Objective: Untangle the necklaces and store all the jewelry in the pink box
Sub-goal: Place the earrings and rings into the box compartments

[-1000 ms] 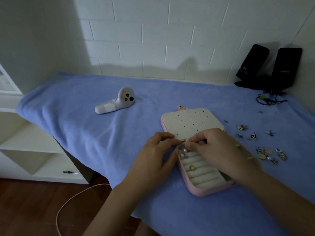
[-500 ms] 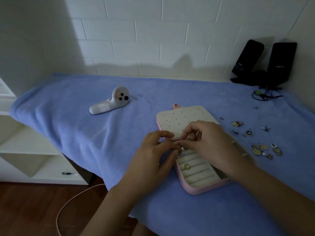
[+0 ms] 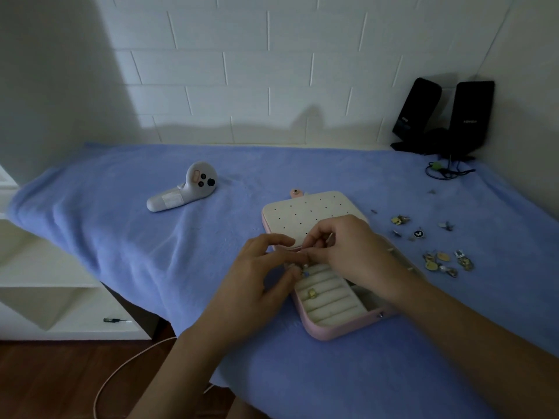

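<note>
Open pink jewelry box (image 3: 332,332) on blue-covered bench (image 3: 121,222); above its ring rolls (image 3: 329,300), left hand (image 3: 257,282) and right hand (image 3: 354,252), fingers (image 3: 281,238) pinching small jewelry piece (image 3: 306,272); loose charms (image 3: 444,261) rightward.

Dim room (white brick wall (image 3: 242,71), wooden floor (image 3: 45,382), white shelves (image 3: 45,285)).

2 bare forearms show, rising from the picture's lower edge: the left forearm (image 3: 187,358) and the right forearm (image 3: 472,325), each uncovered all the way to the wrist. The left grip (image 3: 257,276) is bare too, with its back and knuckles in plain sight. The right grip (image 3: 354,249) is likewise bare, its fingertips blurred. Low light leaves both arms in soft shadow, so fine detail on fingers and nails cannot be told.
</note>
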